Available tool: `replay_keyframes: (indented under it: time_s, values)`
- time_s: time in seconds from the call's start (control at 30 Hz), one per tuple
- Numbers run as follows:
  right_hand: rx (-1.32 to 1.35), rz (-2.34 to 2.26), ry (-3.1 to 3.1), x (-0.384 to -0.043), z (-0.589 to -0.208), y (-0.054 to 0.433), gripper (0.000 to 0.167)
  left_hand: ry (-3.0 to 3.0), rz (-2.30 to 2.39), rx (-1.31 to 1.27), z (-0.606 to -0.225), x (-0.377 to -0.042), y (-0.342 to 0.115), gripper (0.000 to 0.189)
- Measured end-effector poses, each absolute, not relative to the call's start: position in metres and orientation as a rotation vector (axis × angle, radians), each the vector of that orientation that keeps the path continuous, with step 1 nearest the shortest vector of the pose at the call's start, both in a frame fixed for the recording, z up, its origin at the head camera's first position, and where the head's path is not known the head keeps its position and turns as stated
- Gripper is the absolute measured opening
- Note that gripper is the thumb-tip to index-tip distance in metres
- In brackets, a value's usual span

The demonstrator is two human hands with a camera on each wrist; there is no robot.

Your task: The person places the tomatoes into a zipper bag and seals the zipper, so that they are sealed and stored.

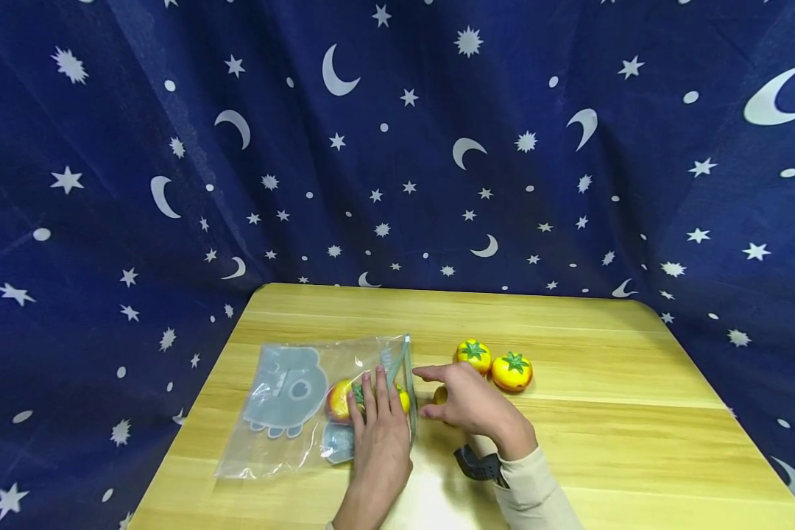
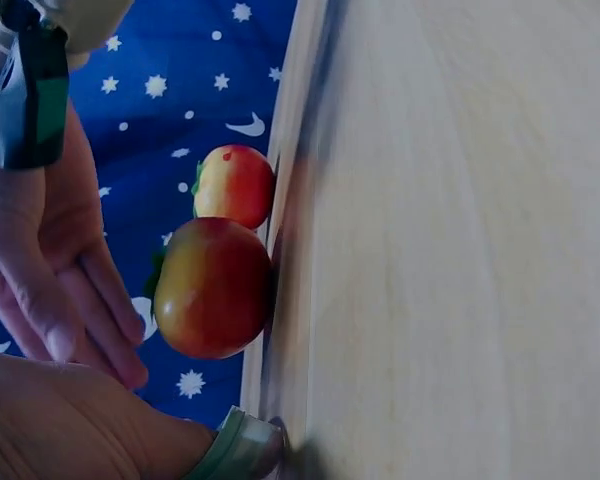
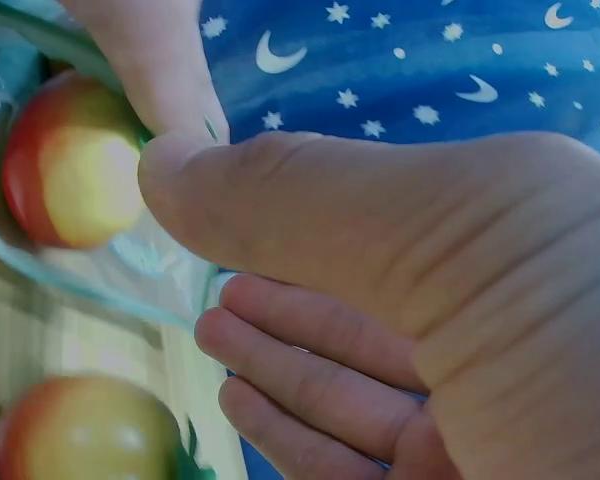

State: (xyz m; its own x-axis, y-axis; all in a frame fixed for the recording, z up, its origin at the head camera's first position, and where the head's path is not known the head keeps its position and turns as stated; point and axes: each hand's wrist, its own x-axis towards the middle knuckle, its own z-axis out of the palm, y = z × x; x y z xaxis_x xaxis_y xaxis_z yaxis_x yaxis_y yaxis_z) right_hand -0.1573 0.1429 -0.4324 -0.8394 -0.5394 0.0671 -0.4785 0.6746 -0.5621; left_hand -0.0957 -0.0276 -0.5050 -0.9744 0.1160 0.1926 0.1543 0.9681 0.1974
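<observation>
My left hand (image 1: 380, 434) lies palm down with straight fingers on a clear zip bag (image 1: 305, 390) printed with a pale blue cartoon animal. Under those fingers, red-and-yellow toy tomatoes (image 1: 339, 401) with green leaf tops show through the plastic. The left thumb meets the bag's green zip edge (image 2: 242, 445) in the left wrist view. Just right of the bag mouth, my right hand (image 1: 470, 397) hovers with thumb and fingers spread apart. An orange-brown round thing (image 1: 440, 395) shows in that gap, mostly hidden. A toy tomato (image 3: 90, 430) sits below this hand in the right wrist view.
Behind the right hand, two yellow-orange toy tomatoes (image 1: 512, 370) stand side by side on the light wooden table (image 1: 636, 442). A dark blue curtain (image 1: 397, 147) with white moons and stars hangs behind the table's far edge. A black strap (image 1: 478, 464) circles the right wrist.
</observation>
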Motion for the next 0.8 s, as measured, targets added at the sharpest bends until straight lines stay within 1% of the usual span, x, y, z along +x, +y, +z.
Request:
replay_keyframes:
  time_s: [0.43, 0.6, 0.8]
  values:
    - [-0.641, -0.906, 2.872, -0.144, -0.425, 0.188, 0.059, -2.927, -0.381, -0.207, -0.505, -0.095, -0.027, 0.090]
    - [-0.613, -0.918, 2.909, -0.141, -0.430, 0.206, 0.058, -2.934, -0.399, -0.200, -0.505, -0.095, -0.027, 0.092]
    - [-0.574, -0.932, 2.952, -0.135, -0.437, 0.226, 0.061, -2.931, -0.392, -0.200, -0.505, -0.095, -0.027, 0.088]
